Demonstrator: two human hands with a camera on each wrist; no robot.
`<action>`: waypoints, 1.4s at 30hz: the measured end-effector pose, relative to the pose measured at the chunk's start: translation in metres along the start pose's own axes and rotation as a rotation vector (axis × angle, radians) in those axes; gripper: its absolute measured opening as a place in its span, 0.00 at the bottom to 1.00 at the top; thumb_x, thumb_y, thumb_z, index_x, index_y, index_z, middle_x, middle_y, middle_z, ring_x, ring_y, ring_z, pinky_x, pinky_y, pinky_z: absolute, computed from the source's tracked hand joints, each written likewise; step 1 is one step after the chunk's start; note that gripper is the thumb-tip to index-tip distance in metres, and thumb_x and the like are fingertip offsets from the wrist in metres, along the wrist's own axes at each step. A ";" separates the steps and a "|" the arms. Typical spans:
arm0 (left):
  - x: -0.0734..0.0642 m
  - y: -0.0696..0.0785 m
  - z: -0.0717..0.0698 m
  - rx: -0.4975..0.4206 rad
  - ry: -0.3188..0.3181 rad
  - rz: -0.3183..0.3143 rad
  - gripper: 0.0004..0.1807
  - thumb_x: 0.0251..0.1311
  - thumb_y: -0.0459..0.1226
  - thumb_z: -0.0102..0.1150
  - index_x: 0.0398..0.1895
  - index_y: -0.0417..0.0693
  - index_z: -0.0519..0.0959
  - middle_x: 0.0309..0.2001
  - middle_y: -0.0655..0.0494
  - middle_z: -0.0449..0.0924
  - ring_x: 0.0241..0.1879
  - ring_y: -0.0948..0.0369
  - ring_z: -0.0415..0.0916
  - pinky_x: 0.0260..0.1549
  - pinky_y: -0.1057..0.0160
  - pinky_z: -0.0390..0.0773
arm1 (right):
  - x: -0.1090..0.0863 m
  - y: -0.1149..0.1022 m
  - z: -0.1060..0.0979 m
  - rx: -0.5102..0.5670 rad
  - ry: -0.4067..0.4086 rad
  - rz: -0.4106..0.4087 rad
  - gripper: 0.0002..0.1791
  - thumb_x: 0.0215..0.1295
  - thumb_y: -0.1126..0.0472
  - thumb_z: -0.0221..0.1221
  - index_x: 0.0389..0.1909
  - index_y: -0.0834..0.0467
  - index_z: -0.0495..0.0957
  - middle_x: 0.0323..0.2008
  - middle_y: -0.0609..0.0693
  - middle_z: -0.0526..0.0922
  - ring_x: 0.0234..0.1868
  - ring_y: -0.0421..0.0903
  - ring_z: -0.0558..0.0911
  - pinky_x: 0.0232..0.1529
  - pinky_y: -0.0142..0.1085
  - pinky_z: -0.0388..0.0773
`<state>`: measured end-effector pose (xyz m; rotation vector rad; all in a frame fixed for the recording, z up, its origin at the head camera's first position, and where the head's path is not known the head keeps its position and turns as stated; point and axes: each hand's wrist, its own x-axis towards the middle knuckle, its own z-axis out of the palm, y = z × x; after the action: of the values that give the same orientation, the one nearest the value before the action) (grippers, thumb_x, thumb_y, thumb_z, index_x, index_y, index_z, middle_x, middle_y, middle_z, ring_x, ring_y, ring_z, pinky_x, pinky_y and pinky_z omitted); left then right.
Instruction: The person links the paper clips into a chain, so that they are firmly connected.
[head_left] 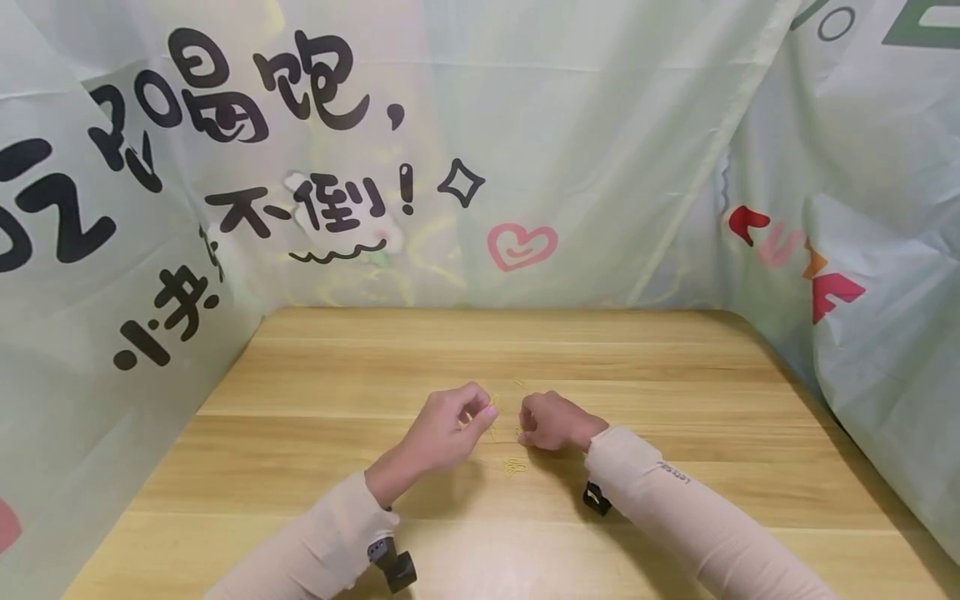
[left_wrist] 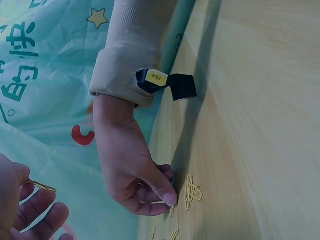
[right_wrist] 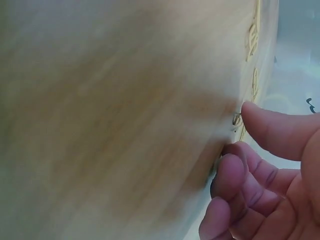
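My left hand [head_left: 448, 429] is raised over the table and pinches a yellow paper clip [left_wrist: 44, 187] between thumb and forefinger; its other fingers are loosely bent. Across from it, my right hand [head_left: 557, 421] is down at the tabletop, fingers bent. In the right wrist view its thumb and forefinger stand apart, with a small paper clip [right_wrist: 236, 120] lying by the thumb tip. A small pile of yellow paper clips [head_left: 515, 466] lies on the near side of the hands. More paper clips [left_wrist: 174, 234] lie beyond the right hand, partly cut off by the left wrist view's edge.
The wooden table [head_left: 315, 367] spreads out around both hands. One loose paper clip [head_left: 519, 382] lies farther back. A printed cloth curtain [head_left: 585, 167] hangs behind the table and at both sides. Small black devices [head_left: 393, 565] are strapped at the wrists.
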<state>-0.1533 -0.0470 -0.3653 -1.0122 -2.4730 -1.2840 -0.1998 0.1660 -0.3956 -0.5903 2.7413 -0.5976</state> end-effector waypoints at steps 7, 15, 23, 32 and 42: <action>0.001 0.001 0.000 0.011 -0.009 0.001 0.07 0.68 0.37 0.52 0.33 0.45 0.76 0.30 0.60 0.79 0.33 0.62 0.76 0.33 0.65 0.77 | 0.002 -0.001 0.001 -0.022 -0.001 -0.025 0.11 0.58 0.65 0.67 0.21 0.56 0.76 0.21 0.44 0.76 0.24 0.41 0.74 0.28 0.35 0.73; 0.000 0.002 0.000 0.005 -0.022 -0.006 0.07 0.69 0.38 0.52 0.34 0.45 0.77 0.30 0.60 0.79 0.33 0.63 0.76 0.34 0.65 0.77 | 0.001 0.001 0.003 -0.029 -0.002 -0.013 0.10 0.59 0.64 0.67 0.24 0.55 0.74 0.23 0.44 0.75 0.26 0.42 0.73 0.30 0.36 0.72; 0.000 0.001 0.001 0.017 -0.021 -0.005 0.08 0.69 0.39 0.52 0.33 0.46 0.76 0.30 0.61 0.78 0.33 0.63 0.76 0.33 0.65 0.77 | 0.003 -0.003 0.005 -0.052 -0.005 -0.035 0.12 0.59 0.64 0.66 0.20 0.54 0.76 0.20 0.42 0.75 0.23 0.40 0.73 0.26 0.33 0.72; 0.000 0.002 0.000 0.010 -0.020 -0.013 0.07 0.69 0.38 0.53 0.34 0.46 0.77 0.31 0.60 0.79 0.33 0.63 0.76 0.33 0.65 0.77 | 0.003 -0.007 0.008 -0.119 -0.003 -0.065 0.21 0.46 0.77 0.50 0.08 0.50 0.58 0.07 0.39 0.52 0.12 0.36 0.53 0.13 0.27 0.50; -0.001 0.002 0.001 0.003 -0.016 -0.001 0.07 0.68 0.38 0.53 0.34 0.45 0.77 0.30 0.59 0.80 0.33 0.62 0.77 0.34 0.59 0.79 | 0.001 -0.014 0.009 -0.229 0.013 -0.007 0.14 0.58 0.67 0.57 0.16 0.53 0.68 0.14 0.46 0.68 0.15 0.41 0.67 0.16 0.34 0.69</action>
<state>-0.1509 -0.0459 -0.3647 -1.0251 -2.4868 -1.2776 -0.1931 0.1509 -0.3979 -0.6485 2.8421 -0.2908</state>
